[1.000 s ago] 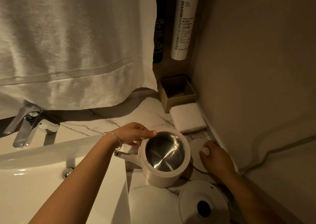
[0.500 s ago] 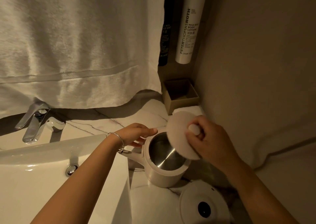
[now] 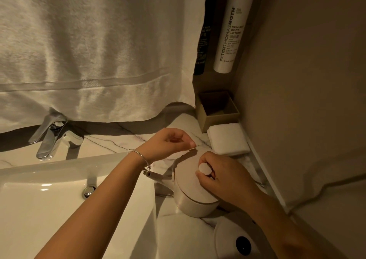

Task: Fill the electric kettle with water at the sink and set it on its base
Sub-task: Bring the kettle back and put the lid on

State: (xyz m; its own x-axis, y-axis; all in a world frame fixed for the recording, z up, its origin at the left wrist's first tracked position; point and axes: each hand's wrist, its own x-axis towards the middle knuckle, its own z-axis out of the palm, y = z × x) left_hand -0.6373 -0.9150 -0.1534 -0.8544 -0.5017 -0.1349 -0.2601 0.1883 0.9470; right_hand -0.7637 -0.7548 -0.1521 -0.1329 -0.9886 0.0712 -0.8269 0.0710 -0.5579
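Note:
A cream electric kettle (image 3: 193, 203) with a thin spout (image 3: 156, 177) stands on the marble counter right of the white sink (image 3: 49, 209). Its round lid (image 3: 188, 177) sits on the kettle's top. My right hand (image 3: 223, 177) pinches the lid's knob (image 3: 205, 168). Behind the kettle, my left hand (image 3: 170, 142) hovers with curled fingers at the far rim; whether it grips the handle is hidden. The round white base (image 3: 235, 241) with a black centre lies on the counter in front of the kettle, at the lower right.
A chrome faucet (image 3: 49, 138) stands behind the sink at the left. A large white towel (image 3: 95, 51) hangs over the back. In the right corner are a small box (image 3: 217, 110), a folded white cloth (image 3: 227, 138) and wall-mounted bottles (image 3: 231, 35). A wall closes the right side.
My right hand picked the lid up from the counter right of the kettle, carried it over the open top and set it down on the kettle. My left hand stayed behind the kettle.

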